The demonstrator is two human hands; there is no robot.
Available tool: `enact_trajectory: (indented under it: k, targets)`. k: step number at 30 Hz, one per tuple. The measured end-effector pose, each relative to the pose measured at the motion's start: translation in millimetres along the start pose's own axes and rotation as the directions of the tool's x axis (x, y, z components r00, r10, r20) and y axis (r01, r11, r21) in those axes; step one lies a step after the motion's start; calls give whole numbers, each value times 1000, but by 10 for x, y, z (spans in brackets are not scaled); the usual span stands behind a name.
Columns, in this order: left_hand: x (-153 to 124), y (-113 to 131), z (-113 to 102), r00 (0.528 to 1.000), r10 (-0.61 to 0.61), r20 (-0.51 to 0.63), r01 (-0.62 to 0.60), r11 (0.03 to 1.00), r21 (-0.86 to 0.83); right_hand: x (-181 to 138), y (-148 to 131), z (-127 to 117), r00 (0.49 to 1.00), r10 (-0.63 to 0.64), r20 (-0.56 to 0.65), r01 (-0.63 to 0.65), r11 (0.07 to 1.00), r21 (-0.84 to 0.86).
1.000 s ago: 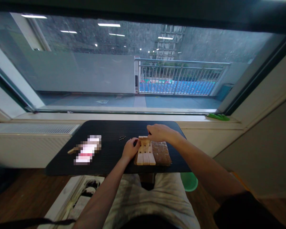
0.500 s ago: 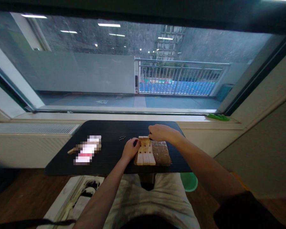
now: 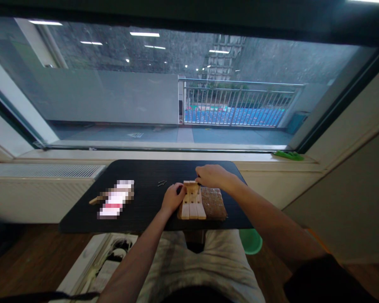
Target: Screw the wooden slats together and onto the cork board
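Observation:
A pale wooden piece of several slats with dark holes (image 3: pixel 193 208) lies in front of me, partly on a brown, rough-textured block (image 3: pixel 214 204). My left hand (image 3: pixel 173 198) is closed at its left edge, fingers and thumb gripping the wood near the far end. Over the far right corner, my right hand (image 3: pixel 213 174) is curled around a small dark tool whose thin shaft (image 3: pixel 198 190) points down at a hole there. Most of that tool is hidden by the fingers. A few screws or nails (image 3: pixel 161 183) lie to the left of my left hand.
The black table (image 3: pixel 145 168) stands against the window sill. A blurred-out item (image 3: pixel 115 204) with a wooden handle (image 3: pixel 94 201) lies at left. Below are a green bucket (image 3: pixel 251 242) and an open white case (image 3: pixel 85 256). A green cloth-like thing (image 3: pixel 288 155) rests on the sill.
My right hand has shifted very slightly to the left over the wood. The left hand and the wooden piece stay where they were.

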State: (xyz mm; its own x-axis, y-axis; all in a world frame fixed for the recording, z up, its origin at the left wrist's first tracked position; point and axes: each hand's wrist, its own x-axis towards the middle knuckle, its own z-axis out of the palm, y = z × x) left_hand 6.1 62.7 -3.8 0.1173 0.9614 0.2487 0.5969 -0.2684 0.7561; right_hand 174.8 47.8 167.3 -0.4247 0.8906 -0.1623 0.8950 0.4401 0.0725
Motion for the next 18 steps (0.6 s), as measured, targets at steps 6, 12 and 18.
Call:
enact_trajectory:
  k: [6,12,18]
  targets:
    - [1,-7,4,1000,12,-1,-12,1000,18,36,91,267,979,-73,-191,117,967,226]
    - [5,-26,16,1000,27,3,-27,1000,2,76,162,633,878,-81,-471,322,829,457]
    - [-1,-7,2,1000,13,2,-13,1000,6,7,117,852,855,119,-505,253,755,605]
